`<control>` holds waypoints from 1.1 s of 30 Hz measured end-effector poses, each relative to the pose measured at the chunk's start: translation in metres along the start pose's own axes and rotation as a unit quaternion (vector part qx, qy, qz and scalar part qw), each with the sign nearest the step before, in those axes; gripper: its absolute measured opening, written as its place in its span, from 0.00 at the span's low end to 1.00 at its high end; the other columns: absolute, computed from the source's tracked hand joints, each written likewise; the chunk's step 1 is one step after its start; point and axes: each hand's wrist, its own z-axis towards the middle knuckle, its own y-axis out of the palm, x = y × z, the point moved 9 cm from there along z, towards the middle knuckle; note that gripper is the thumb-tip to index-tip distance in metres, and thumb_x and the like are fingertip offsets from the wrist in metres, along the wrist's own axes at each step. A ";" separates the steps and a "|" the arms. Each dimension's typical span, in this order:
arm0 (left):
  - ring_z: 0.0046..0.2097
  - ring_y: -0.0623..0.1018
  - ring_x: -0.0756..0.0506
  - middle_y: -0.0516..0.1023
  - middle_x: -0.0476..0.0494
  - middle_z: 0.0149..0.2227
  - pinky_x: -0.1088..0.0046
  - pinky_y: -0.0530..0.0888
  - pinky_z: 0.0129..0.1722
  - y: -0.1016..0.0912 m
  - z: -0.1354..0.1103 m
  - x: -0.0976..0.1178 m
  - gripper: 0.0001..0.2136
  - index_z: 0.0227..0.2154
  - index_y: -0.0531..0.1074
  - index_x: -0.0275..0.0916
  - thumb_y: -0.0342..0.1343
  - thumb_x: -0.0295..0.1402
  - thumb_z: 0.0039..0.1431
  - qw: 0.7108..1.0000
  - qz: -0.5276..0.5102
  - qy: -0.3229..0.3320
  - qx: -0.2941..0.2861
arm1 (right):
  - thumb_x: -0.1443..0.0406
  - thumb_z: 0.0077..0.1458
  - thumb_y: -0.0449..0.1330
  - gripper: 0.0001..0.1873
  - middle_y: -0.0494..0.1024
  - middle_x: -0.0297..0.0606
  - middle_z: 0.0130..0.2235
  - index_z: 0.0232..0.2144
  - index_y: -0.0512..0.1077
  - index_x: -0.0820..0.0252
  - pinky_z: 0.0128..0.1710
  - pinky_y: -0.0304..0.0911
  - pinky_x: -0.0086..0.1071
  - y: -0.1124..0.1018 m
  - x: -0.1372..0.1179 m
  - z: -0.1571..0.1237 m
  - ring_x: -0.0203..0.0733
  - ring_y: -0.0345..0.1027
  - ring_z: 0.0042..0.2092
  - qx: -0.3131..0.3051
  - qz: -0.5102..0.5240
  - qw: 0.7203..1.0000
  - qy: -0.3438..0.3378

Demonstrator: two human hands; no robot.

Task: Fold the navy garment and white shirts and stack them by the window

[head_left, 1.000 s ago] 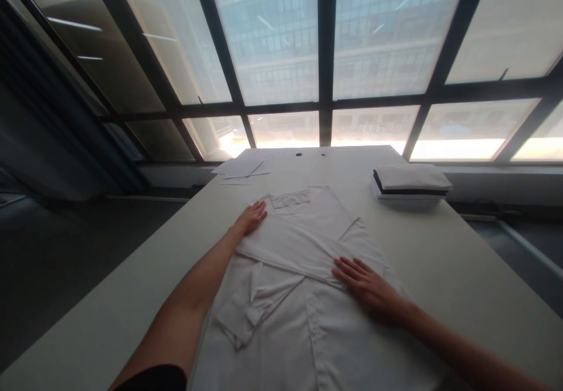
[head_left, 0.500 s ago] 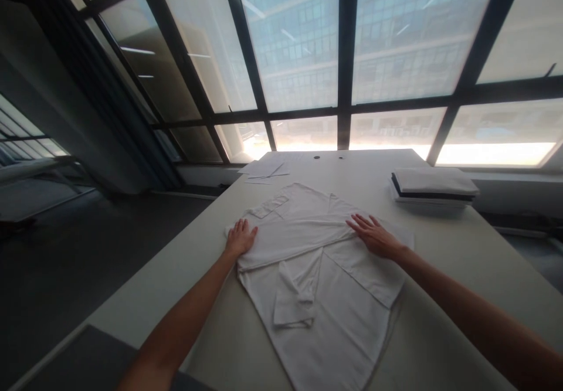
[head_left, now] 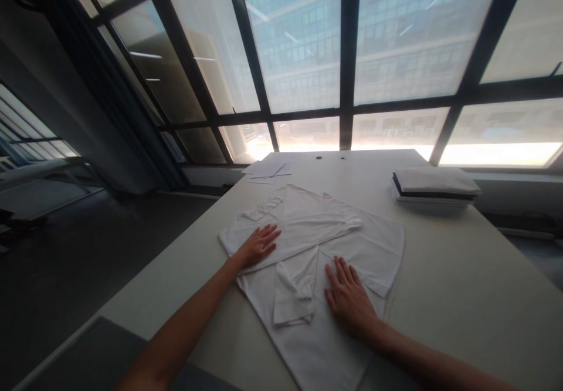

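A white long-sleeved shirt (head_left: 303, 233) lies spread on the pale table (head_left: 444, 285), partly folded. One sleeve runs across its upper body, and the end of another sleeve points down the middle toward me. My left hand (head_left: 260, 244) rests on the shirt's left part, fingers stretched out, over the crossing sleeve. On the lower right part of the cloth my right hand (head_left: 349, 300) lies palm down with its fingers extended. Neither hand grips the fabric. The bottom of the shirt runs out of view at the lower edge.
Toward the right edge of the table sits a stack of folded cloth (head_left: 435, 186), white with a dark layer. Several white paper sheets (head_left: 268, 168) lie at the far left. Large windows (head_left: 303, 39) stand behind, and a dark grey surface (head_left: 101, 356) is at lower left.
My right hand has moved left and toward me, from the shirt's right side to its lower middle. My left hand has slid right, further onto the sleeve. The shirt's right side has shifted slightly left.
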 end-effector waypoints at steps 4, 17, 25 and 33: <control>0.73 0.49 0.39 0.50 0.47 0.73 0.49 0.47 0.69 0.005 -0.002 -0.007 0.27 0.70 0.55 0.51 0.37 0.51 0.72 0.999 0.000 -0.038 -0.009 | 0.58 0.67 0.50 0.33 0.41 0.47 0.73 0.71 0.54 0.59 0.70 0.38 0.50 -0.006 0.009 0.007 0.53 0.31 0.74 -0.016 -0.002 1.000 -0.019; 0.72 0.52 0.29 0.52 0.38 0.72 0.37 0.53 0.64 0.030 -0.037 0.029 0.29 0.70 0.55 0.47 0.35 0.50 0.72 0.971 0.051 -0.221 0.080 | 0.58 0.70 0.46 0.29 0.46 0.38 0.73 0.71 0.54 0.52 0.71 0.33 0.45 -0.042 0.091 0.048 0.43 0.34 0.74 -0.090 0.006 0.975 -0.203; 0.72 0.49 0.25 0.50 0.31 0.72 0.32 0.51 0.63 0.026 -0.002 0.056 0.30 0.69 0.57 0.41 0.41 0.48 0.70 0.979 0.038 -0.193 0.059 | 0.61 0.68 0.43 0.32 0.48 0.55 0.72 0.69 0.54 0.71 0.70 0.37 0.52 -0.034 0.088 0.076 0.53 0.37 0.73 -0.009 -0.039 0.998 0.041; 0.73 0.50 0.35 0.51 0.45 0.73 0.42 0.52 0.68 0.024 0.063 0.127 0.27 0.70 0.54 0.51 0.37 0.49 0.72 0.999 -0.003 -0.015 0.037 | 0.58 0.69 0.42 0.35 0.48 0.58 0.72 0.70 0.50 0.76 0.68 0.34 0.52 -0.026 0.079 0.116 0.54 0.37 0.73 0.035 -0.028 0.988 0.149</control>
